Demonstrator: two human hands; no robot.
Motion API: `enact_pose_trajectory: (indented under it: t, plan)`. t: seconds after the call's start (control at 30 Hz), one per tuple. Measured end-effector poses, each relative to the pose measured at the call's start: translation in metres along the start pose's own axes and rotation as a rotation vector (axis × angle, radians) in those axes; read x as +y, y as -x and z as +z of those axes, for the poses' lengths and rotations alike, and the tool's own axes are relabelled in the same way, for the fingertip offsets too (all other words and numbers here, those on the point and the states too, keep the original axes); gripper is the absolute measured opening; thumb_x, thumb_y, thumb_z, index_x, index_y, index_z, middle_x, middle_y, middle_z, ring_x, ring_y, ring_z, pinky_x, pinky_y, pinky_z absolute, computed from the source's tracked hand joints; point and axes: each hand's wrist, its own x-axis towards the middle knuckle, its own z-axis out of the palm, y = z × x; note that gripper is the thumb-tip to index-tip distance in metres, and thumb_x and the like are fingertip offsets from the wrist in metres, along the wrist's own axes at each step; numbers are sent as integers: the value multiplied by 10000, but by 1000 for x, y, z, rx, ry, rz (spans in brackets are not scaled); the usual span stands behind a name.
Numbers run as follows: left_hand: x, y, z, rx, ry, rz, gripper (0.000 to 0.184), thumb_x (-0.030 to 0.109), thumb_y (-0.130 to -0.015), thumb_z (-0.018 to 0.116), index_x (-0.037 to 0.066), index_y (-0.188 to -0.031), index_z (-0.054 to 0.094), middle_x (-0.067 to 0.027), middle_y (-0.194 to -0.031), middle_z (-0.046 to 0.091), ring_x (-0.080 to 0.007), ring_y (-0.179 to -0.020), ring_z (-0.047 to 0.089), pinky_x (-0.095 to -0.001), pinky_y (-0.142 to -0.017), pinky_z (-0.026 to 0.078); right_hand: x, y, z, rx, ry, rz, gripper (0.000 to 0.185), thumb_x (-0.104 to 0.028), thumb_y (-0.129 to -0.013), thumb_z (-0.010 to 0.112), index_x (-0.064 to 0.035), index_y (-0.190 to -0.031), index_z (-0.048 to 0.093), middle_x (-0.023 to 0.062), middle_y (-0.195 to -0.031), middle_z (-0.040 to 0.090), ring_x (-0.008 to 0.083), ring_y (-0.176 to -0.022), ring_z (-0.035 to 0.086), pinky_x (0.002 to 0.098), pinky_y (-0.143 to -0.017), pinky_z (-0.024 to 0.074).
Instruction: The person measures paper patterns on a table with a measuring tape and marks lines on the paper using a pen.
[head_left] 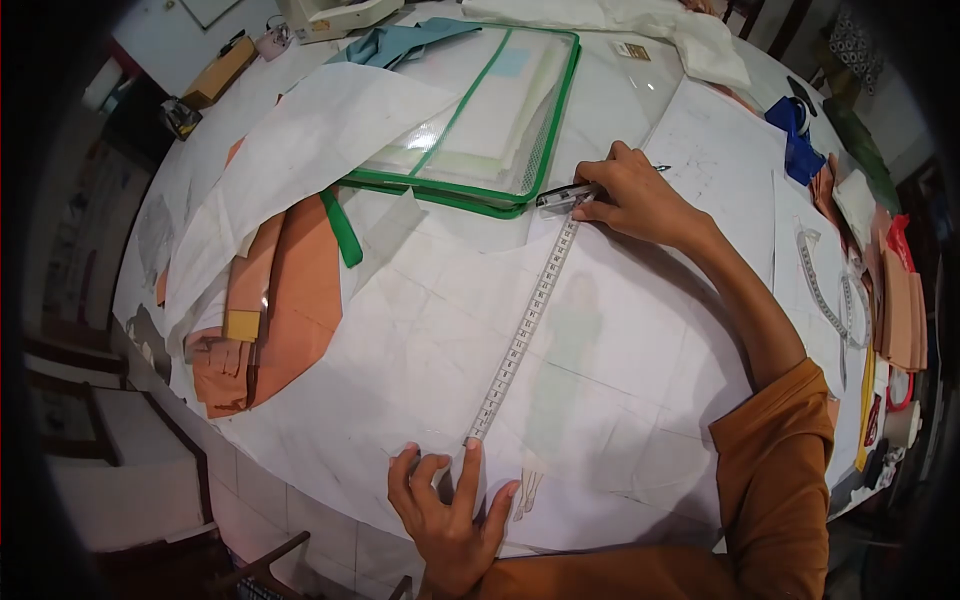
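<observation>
A white measuring tape with dark numbers lies stretched slantwise over large sheets of thin white paper. My left hand has its fingers spread, one fingertip pressing on the tape's near end. At the tape's far end, my right hand is closed around a metallic pen-like tool, with fingers also on the tape. Under the translucent paper, right of the tape, shows a faint drawing of a figure in a green dress.
A green-edged clear case lies beyond the tape. Orange fabric pieces are at the left under white paper. A blue tape dispenser, a second measuring tape and peach cloth lie at the right. A chair stands below left.
</observation>
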Motion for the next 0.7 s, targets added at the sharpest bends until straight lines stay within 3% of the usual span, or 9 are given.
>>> enact_pose_trajectory:
  t: [0.6,0.7]
  plan:
    - [0,-1,1,18,-9,12,538,324,-762,802,47,-1212,699,-185,-1091,487,-446,-1214,391,-581,-950,375,2,0,-1,2,-7,-32,375,-323,-847,756,-43,-1079,665,157,-904,553,315,-974,474,419,-862,421]
    - [0,0,1,18,-9,10,540,326,-763,803,50,-1215,698,-181,-1091,486,-444,-1213,393,-581,-951,375,3,2,4,101,-2,-76,338,-317,-833,757,-27,-989,682,114,-841,687,291,-921,498,402,-844,406]
